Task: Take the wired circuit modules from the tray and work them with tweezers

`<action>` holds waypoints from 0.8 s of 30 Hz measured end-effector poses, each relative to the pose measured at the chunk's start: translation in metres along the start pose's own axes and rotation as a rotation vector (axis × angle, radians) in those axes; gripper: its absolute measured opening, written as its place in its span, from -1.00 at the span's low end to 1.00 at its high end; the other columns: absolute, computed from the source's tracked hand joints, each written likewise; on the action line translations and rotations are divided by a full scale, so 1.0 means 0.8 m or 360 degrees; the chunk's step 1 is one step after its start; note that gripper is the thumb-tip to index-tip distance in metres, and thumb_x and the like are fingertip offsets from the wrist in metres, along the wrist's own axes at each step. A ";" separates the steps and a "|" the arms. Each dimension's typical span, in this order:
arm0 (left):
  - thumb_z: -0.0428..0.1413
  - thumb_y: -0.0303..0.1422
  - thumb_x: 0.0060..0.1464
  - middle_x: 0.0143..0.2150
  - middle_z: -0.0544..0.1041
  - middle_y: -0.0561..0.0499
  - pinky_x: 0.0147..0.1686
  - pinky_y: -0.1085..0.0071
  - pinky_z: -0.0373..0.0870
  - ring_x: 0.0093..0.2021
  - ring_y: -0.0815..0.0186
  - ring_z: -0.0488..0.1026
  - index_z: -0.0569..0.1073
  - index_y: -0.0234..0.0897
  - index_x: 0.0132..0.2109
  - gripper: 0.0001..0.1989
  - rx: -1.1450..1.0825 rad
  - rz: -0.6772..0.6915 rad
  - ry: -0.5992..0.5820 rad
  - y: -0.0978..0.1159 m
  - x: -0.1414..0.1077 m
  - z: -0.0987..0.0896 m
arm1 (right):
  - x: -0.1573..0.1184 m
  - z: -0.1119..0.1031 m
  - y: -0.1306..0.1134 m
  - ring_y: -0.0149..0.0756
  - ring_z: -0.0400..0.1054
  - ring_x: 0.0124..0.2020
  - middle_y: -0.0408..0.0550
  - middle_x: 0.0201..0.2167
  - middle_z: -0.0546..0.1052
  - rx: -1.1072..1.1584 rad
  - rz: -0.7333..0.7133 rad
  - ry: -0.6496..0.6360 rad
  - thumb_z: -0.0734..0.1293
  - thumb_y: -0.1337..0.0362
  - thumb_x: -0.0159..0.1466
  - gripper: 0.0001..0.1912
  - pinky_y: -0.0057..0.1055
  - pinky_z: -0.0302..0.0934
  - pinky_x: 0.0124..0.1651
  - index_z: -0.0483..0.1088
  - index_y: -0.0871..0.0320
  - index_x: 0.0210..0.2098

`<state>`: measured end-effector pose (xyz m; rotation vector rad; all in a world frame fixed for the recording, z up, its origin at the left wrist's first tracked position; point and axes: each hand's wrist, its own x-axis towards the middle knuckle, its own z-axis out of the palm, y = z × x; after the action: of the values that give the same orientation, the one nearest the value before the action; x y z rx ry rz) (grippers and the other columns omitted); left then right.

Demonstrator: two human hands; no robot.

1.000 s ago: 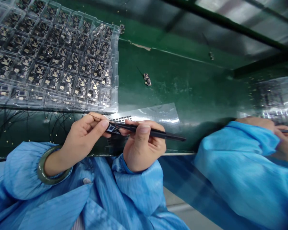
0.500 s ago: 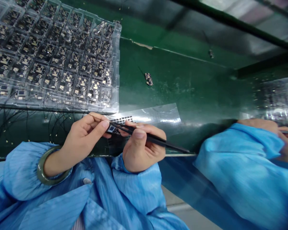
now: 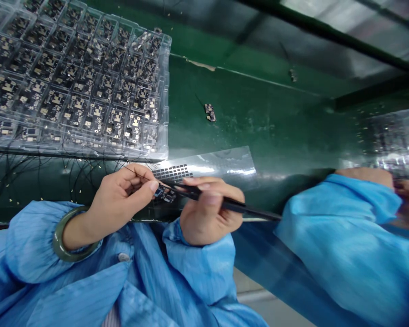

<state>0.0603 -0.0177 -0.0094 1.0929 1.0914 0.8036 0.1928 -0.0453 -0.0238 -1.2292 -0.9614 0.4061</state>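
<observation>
Between thumb and fingers, my left hand (image 3: 124,195) pinches a small circuit board (image 3: 166,194), whose near end its fingertips cover. My right hand (image 3: 213,209) is closed around black tweezers (image 3: 233,204), their tips close to the board and a thin wire. Whether the tips touch the board cannot be made out. Behind both hands, a clear sheet (image 3: 221,161) with rows of small black pieces (image 3: 173,173) lies on the green table (image 3: 259,122).
A clear compartment tray (image 3: 166,91) full of circuit boards stands at the back left, thin black wires hanging over its front edge. Single boards lie at the centre (image 3: 210,112) and farther back (image 3: 293,75). On the right are another person's blue sleeve (image 3: 347,218) and hands.
My right hand and the tweezers have moved a little right and down, away from the board. More of the board and the black pieces shows now. My left hand has shifted slightly and keeps its pinch.
</observation>
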 end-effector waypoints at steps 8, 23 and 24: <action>0.13 -0.37 0.11 -0.32 0.63 0.00 -0.31 0.47 0.47 -0.33 0.35 0.56 0.40 -0.28 -0.30 -0.93 -0.0033 0.0200 0.0066 -0.005 -0.003 -0.003 | 0.000 -0.020 -0.010 -0.36 0.40 -0.33 -0.11 -0.30 0.50 -0.0317 0.0153 -0.0498 0.20 0.27 0.32 -0.90 -0.33 0.32 -0.24 0.35 0.06 -0.25; 0.08 -0.55 0.12 -0.22 0.61 -0.03 -0.12 0.43 0.43 -0.15 0.31 0.53 0.49 -0.24 -0.17 -0.82 0.0615 0.0943 -0.0098 -0.001 -0.009 -0.036 | 0.005 -0.019 -0.023 -0.47 0.26 -0.58 -0.23 -0.59 0.42 -0.0368 0.0383 -0.0910 0.32 0.30 0.22 -0.94 -0.52 0.15 -0.53 0.38 0.11 -0.40; 0.07 -0.53 0.13 -0.22 0.61 -0.03 -0.12 0.42 0.43 -0.15 0.30 0.53 0.50 -0.25 -0.17 -0.83 0.0649 0.0889 -0.0107 0.004 -0.009 -0.040 | 0.007 -0.016 -0.026 -0.47 0.26 -0.59 -0.23 -0.60 0.42 -0.0378 0.0374 -0.0929 0.32 0.29 0.21 -0.93 -0.52 0.15 -0.54 0.37 0.12 -0.41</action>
<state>0.0277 -0.0148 -0.0070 1.8042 0.9200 0.9900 0.2019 -0.0560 -0.0031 -1.4805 -1.3930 0.8890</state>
